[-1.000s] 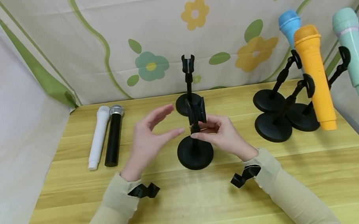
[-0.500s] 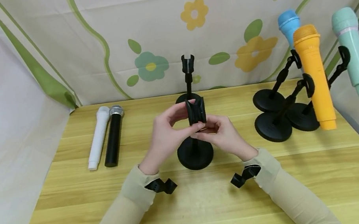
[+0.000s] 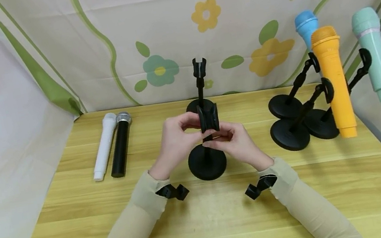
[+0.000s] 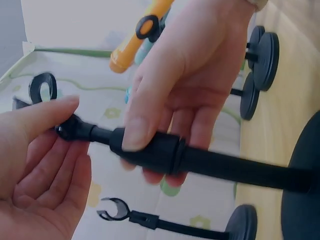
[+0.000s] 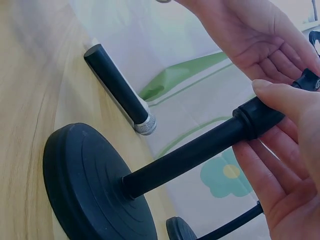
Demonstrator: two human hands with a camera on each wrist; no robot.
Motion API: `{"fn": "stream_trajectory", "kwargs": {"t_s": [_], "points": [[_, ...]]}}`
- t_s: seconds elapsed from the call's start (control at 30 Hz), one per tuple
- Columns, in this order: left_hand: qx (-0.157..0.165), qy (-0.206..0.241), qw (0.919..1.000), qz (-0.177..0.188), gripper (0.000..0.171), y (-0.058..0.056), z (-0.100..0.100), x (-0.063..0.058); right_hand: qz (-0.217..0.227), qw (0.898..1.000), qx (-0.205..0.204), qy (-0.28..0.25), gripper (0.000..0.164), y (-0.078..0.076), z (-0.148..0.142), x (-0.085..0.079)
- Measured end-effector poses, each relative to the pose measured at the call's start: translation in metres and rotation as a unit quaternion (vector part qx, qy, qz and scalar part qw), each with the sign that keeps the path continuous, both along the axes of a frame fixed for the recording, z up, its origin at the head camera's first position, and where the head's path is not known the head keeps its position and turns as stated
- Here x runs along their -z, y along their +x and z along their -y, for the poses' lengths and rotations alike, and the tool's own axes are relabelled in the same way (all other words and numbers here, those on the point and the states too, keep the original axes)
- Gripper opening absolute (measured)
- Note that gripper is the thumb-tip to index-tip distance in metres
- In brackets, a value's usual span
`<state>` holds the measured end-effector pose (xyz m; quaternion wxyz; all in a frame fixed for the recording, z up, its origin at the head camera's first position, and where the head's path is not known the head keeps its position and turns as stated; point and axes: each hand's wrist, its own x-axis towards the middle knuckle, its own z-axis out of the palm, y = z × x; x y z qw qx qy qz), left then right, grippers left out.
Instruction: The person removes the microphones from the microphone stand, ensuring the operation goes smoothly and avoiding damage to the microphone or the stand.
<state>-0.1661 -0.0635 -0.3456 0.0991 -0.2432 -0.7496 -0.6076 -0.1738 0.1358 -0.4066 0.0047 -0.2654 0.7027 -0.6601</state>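
Note:
A black desktop microphone stand [image 3: 207, 162] stands on its round base at mid-table. Its U-shaped clip [image 3: 208, 118] is vacant. My left hand [image 3: 177, 137] pinches the joint just under the clip between thumb and fingers, as the left wrist view shows. Lower down, my right hand [image 3: 230, 141] grips the thick collar [image 5: 257, 117] on the stand's pole, thumb on one side and fingers on the other. Behind it stands a second black microphone stand [image 3: 199, 68], its clip also vacant.
On the left lie a white microphone [image 3: 105, 146] and a black microphone [image 3: 121, 146] with a silver head. At the right, three stands hold a blue microphone [image 3: 307, 26], an orange microphone [image 3: 334, 80] and a mint-green microphone [image 3: 376, 56]. A flowered curtain [image 3: 165, 21] hangs behind the table.
My left hand has moved right from beside the stand and taken hold under the clip, shifting slightly down since half a second ago. The right hand has kept its grip in place.

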Motion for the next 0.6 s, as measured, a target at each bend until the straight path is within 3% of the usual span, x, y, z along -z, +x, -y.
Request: {"fn": "stream_trajectory", "kwargs": {"t_s": [0.27, 0.6], "points": [[0.013, -0.064, 0.9963, -0.057, 0.012, -0.009, 0.005, 0.000, 0.014, 1.000, -0.006, 0.006, 0.024, -0.004, -0.001, 0.006], [0.013, -0.091, 0.9931, -0.072, 0.013, -0.010, 0.006, 0.012, 0.042, 0.999, -0.013, -0.001, 0.026, -0.004, 0.000, 0.007]]}}
